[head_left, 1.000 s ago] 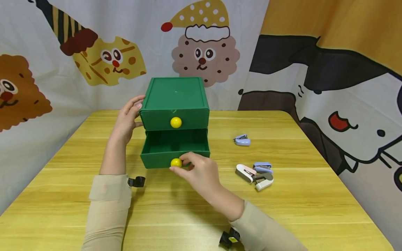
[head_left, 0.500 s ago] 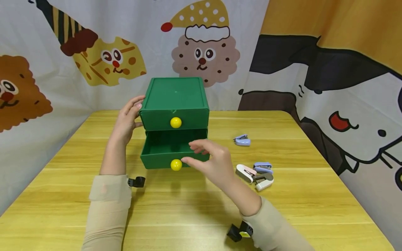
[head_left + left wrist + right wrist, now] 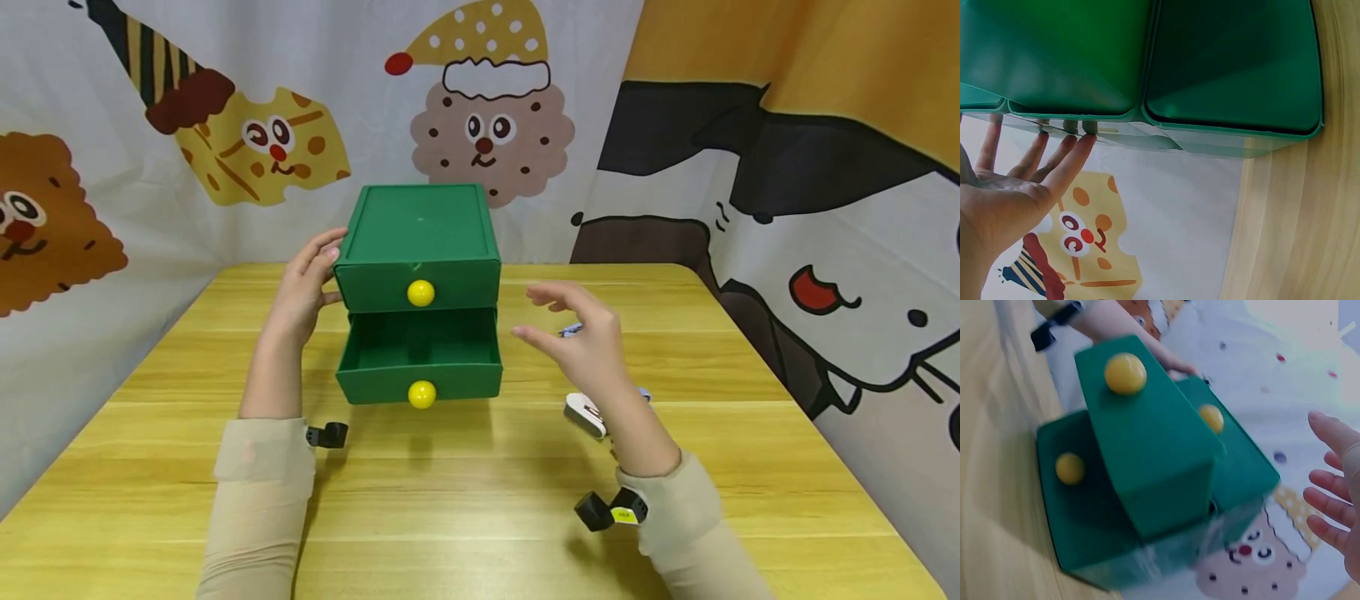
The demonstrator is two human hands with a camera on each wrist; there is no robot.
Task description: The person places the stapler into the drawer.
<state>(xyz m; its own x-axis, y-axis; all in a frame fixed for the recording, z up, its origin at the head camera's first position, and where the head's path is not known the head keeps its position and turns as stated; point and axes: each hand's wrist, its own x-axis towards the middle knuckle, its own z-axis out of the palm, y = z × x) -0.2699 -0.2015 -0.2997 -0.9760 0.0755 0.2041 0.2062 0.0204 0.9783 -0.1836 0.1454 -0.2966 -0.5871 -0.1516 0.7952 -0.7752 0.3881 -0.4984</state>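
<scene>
A green drawer cabinet point(image 3: 420, 218) with yellow ball knobs stands on the table. Its middle drawer point(image 3: 416, 382) is pulled out, and the visible inside of it holds nothing. In the right wrist view a lower drawer point(image 3: 1075, 515) sits pushed in. My left hand point(image 3: 298, 287) rests its extended fingertips against the cabinet's left side, as the left wrist view also shows. To the right of the cabinet my right hand point(image 3: 588, 337) hovers in the air, thumb and fingers spread, holding nothing. Behind it, a lavender mini stapler point(image 3: 572, 330) is mostly hidden.
Below my right wrist, a white stapler point(image 3: 585, 415) lies on the wooden table point(image 3: 465, 517), with other staplers largely covered by the forearm. A curtain point(image 3: 285, 217) printed with cartoon figures hangs behind the table. Small black cameras sit at both wrists.
My right hand has let go of the drawer's yellow knob and moved right and up, over toward the staplers. The left hand and the cabinet have stayed put, the drawer still out.
</scene>
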